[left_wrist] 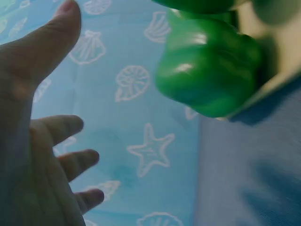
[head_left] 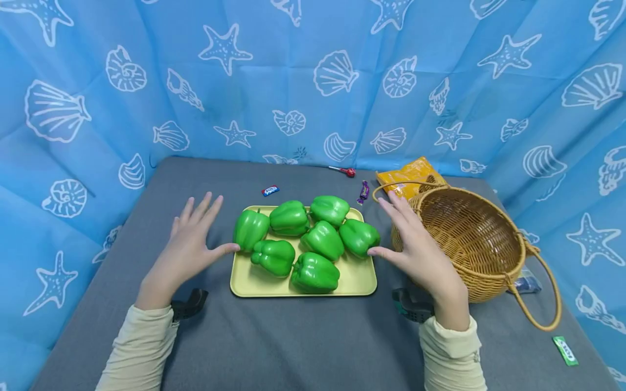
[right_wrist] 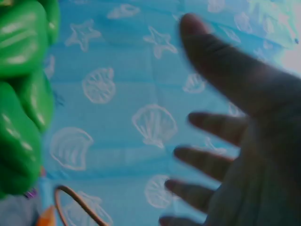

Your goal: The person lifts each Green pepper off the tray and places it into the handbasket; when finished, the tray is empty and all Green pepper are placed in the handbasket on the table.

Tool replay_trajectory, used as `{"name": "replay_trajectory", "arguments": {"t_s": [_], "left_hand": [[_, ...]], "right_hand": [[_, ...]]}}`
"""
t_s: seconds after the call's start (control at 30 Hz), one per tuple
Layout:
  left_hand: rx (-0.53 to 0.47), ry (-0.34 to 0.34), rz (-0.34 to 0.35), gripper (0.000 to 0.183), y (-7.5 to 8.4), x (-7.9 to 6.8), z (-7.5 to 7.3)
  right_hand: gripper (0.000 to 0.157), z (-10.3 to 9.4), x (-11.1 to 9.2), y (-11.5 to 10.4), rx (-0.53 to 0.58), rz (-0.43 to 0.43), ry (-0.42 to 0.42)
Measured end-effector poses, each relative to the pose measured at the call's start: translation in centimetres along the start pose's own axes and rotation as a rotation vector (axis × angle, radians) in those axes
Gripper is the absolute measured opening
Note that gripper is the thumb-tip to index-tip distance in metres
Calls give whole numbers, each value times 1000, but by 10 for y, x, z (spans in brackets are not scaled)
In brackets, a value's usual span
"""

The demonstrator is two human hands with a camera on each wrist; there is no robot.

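Several green bell peppers (head_left: 323,240) lie on a pale yellow tray (head_left: 357,279) in the middle of the table. To the tray's left, my left hand (head_left: 188,247) is held with fingers spread, its thumb close to the leftmost pepper (head_left: 251,229). My right hand (head_left: 415,244) is spread in the same way at the tray's right, its thumb near the rightmost pepper (head_left: 360,238). Neither hand holds anything. In the left wrist view a pepper (left_wrist: 207,70) appears apart from the thumb; the right wrist view also has a gap between thumb and peppers (right_wrist: 19,136).
A wicker basket (head_left: 469,228) with looped handles stands behind my right hand. Beyond it lies an orange-yellow packet (head_left: 411,175). Small sweets lie about: a blue one (head_left: 270,190), a purple one (head_left: 363,192), a red lollipop (head_left: 349,172), a green packet (head_left: 565,350). Blue curtains border the table.
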State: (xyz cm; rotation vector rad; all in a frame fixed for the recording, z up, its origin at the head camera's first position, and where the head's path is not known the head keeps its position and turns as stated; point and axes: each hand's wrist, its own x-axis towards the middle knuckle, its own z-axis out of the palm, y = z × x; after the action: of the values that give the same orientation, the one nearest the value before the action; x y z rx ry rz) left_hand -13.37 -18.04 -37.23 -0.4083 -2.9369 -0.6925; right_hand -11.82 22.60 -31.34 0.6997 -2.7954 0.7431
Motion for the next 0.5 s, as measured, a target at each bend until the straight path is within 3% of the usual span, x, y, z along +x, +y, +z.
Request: {"name": "replay_trajectory", "arguments": {"t_s": [0.23, 0.37, 0.5], "left_hand": [[-236, -29, 9, 89, -18, -11, 15], [-308, -48, -4, 80, -23, -16, 29], [-364, -122, -18, 76, -26, -19, 39]], "right_hand": [[83, 25, 1, -8, 269, -258, -24], [78, 39, -1, -20, 416, -302, -54], [74, 55, -6, -23, 564, -319, -58]]}}
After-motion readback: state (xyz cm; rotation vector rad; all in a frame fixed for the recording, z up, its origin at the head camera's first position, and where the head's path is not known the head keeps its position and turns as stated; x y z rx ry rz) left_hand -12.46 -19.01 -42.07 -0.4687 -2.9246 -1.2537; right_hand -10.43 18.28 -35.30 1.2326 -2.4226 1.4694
